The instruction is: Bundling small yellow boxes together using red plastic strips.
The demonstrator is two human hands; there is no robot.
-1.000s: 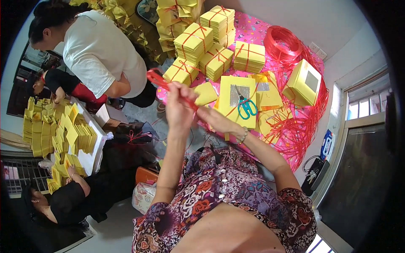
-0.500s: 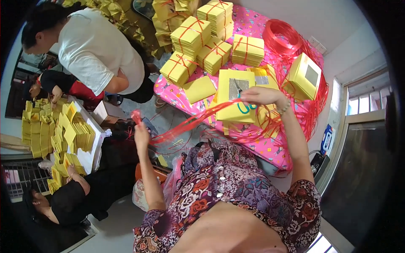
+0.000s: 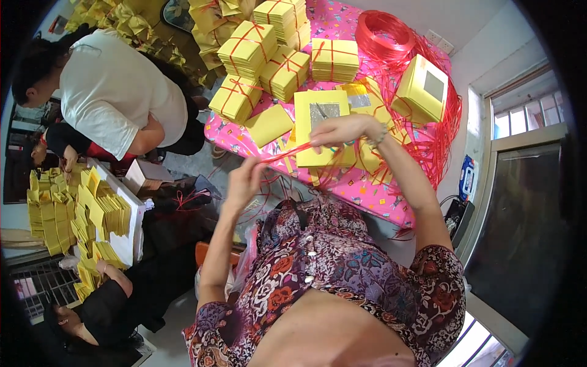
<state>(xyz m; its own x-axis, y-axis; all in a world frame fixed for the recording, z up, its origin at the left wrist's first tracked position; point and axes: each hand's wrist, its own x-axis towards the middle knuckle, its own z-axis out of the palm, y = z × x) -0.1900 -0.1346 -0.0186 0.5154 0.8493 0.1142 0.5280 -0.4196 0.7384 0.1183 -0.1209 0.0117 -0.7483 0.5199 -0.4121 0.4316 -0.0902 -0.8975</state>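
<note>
A bunch of red plastic string runs between my two hands. My left hand is closed around one end, left of the pink table edge. My right hand pinches the bunch over a yellow paper stack with a silvery patch on top. Loose strands hang below the right hand, blurred. Scissors lie on that stack, mostly covered by my right hand. Just left of it is a flat yellow piece.
The pink patterned table carries several tied yellow bundles, a red string coil and another yellow stack. To the left, a person in white stands near two others beside a table of folded yellow papers.
My left hand has moved right and upward, close to my right hand, and the string between them is much shorter. The whole view has shifted slightly.
</note>
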